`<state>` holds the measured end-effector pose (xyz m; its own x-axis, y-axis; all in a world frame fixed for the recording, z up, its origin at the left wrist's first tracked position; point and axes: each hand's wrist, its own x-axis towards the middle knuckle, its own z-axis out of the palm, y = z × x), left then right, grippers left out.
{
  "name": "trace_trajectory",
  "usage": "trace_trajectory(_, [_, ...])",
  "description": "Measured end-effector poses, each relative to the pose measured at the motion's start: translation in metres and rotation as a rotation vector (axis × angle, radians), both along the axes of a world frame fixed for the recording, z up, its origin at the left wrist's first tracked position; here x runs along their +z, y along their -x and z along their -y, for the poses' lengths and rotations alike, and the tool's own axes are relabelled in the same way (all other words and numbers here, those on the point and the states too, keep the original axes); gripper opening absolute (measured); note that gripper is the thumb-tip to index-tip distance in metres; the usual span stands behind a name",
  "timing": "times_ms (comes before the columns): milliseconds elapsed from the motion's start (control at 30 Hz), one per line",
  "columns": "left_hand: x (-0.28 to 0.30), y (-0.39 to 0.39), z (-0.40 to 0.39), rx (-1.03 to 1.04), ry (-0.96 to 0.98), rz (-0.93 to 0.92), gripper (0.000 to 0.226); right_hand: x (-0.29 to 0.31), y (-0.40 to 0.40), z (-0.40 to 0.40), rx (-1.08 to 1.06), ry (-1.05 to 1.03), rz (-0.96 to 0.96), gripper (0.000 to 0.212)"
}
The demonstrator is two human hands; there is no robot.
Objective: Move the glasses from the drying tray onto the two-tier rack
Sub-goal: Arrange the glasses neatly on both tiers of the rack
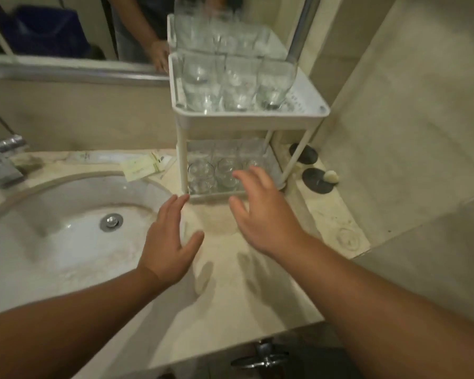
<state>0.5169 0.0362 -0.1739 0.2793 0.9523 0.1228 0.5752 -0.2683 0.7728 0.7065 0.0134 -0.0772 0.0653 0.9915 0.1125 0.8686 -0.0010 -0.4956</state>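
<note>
In the head view, we see the two-tier rack (253, 116) standing right of centre on the counter (257, 291), against the mirror (74, 31) at the top of the frame. Its upper tier carries a row of tall glasses (237, 83), and its lower tier holds shorter glasses (225, 170) packed side by side. We find no drying tray anywhere in the frame, so we judge the moving nearly or wholly done, though we cannot rule out glasses left out of sight. Our left hand (167, 242) hovers at centre frame, fingers straight and spread, holding nothing. Our right hand (263, 214) hangs just before the lower tier, fingers loosely spread, also empty. The sink (52, 214) fills the left.
</note>
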Motion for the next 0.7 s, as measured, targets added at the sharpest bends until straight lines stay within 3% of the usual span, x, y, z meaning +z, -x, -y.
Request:
trace_trajectory(200, [0.067, 0.028, -0.004, -0.091, -0.055, 0.087, 0.079, 0.049, 0.026, 0.017, -0.006, -0.142, -0.087, 0.062])
trace_trajectory(433, [0.151, 0.041, -0.039, -0.190, -0.191, 0.156, 0.087, 0.109, 0.046, 0.005, -0.096, -0.134, -0.032, 0.080])
trace_trajectory(567, [0.183, 0.049, -0.060, -0.218, -0.365, 0.070, 0.094, 0.130, 0.052, -0.005, -0.150, -0.152, 0.026, 0.085])
trace_trajectory(700, [0.206, 0.050, -0.074, -0.207, -0.369, -0.003, 0.088, 0.143, 0.052, -0.012, -0.179, -0.176, 0.075, 0.084])
